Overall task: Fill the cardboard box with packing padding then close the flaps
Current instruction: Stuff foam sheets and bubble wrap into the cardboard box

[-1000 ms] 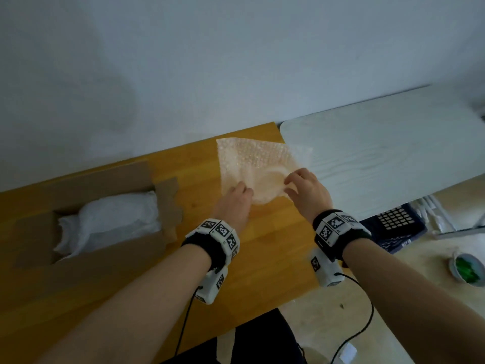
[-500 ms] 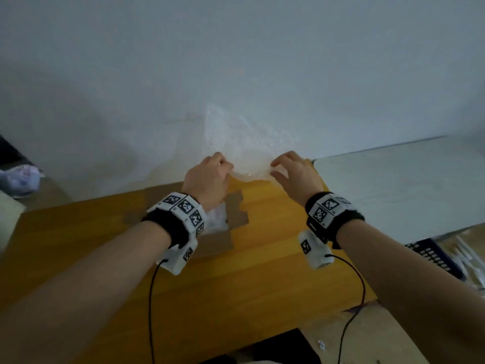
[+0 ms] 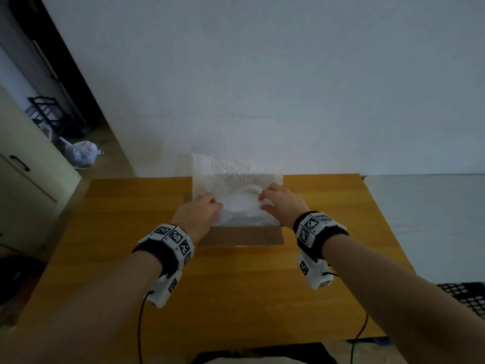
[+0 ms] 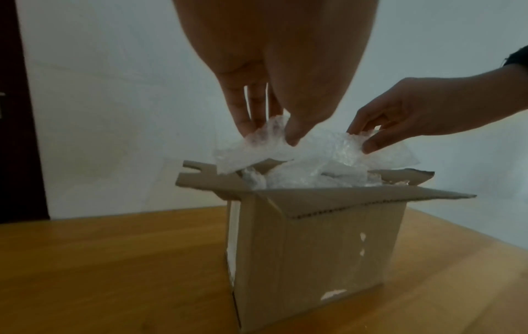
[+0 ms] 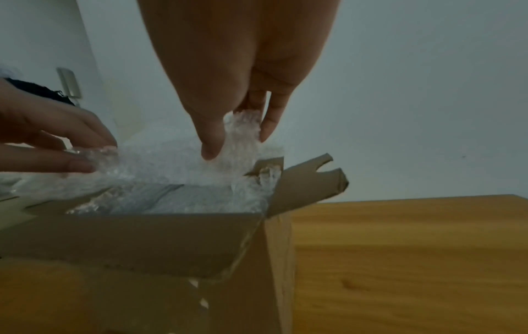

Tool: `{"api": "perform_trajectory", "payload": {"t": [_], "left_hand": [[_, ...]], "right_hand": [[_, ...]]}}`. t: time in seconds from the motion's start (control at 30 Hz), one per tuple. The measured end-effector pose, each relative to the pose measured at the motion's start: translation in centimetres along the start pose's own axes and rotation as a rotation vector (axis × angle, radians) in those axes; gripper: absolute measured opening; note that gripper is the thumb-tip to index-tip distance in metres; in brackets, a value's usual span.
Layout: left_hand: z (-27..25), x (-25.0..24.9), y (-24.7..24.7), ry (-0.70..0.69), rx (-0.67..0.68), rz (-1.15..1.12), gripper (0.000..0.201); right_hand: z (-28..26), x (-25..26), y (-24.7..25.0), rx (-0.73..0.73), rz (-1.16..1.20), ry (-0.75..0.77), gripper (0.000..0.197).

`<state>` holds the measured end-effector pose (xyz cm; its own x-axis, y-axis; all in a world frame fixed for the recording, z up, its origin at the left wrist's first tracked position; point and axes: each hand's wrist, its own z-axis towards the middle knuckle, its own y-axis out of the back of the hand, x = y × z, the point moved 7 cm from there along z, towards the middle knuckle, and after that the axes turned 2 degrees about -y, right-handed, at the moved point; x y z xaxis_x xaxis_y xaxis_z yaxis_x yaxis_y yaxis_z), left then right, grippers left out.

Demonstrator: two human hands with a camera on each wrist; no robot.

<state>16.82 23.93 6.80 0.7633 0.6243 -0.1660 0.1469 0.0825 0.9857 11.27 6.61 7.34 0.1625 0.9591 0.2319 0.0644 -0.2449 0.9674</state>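
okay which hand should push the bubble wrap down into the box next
Neither clearly. The left hand and right hand each pinch a near corner of the bubble wrap over the open cardboard box.

Left of where the hands meet, past the wooden table's edge, a cream cabinet stands — a knotted plastic bag beyond it; right, a white tabletop and dark crate.

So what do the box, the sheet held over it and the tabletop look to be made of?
The brown open-flapped box looks like matte corrugated cardboard: fluting shows along its flap edge. The clear dimpled sheet, pinched by the left hand and right hand, looks like glossy plastic bubble wrap. The orange-brown tabletop looks like smooth wood or wood-effect laminate, judging by its plank-like grain.
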Motion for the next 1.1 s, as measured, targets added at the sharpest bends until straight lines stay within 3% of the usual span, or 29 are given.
{"api": "perform_trajectory", "payload": {"t": [0.13,0.27,0.4,0.5,0.67,0.77,0.83,1.1], "left_hand": [[-0.5,0.3,-1.7,-0.011,0.110,-0.044,0.037],[-1.0,0.4,-2.0,-0.030,0.160,-0.068,0.024],[-1.0,1.0,-2.3,-0.091,0.200,-0.056,0.037],[-1.2,0.9,-2.9,-0.146,0.288,0.079,0.042],[-0.4,0.9,-2.7,-0.141,0.270,0.181,0.041],[-0.5,0.9,-2.6,-0.123,0.267,0.238,0.040],[-0.6,1.0,-2.6,-0.108,0.268,0.256,0.040],[0.0,1.5,-3.4,-0.137,0.289,0.267,0.042]], "right_hand": [[0.2,-0.6,-1.2,0.048,-0.107,-0.010,0.028],[-0.3,-1.5,-1.4,0.070,-0.151,-0.024,0.035],[-0.3,-2.0,-0.3,0.036,-0.104,-0.044,0.042],[-0.5,-2.3,0.7,0.007,-0.046,-0.057,0.048],[-0.7,-2.4,0.9,-0.038,0.078,-0.086,0.025],[-0.7,-2.2,-0.9,0.126,0.107,-0.091,0.011],[-0.8,-2.1,-2.1,0.234,0.111,-0.083,0.015],[-0.6,-1.2,-3.3,0.398,0.032,-0.059,0.031]]}}
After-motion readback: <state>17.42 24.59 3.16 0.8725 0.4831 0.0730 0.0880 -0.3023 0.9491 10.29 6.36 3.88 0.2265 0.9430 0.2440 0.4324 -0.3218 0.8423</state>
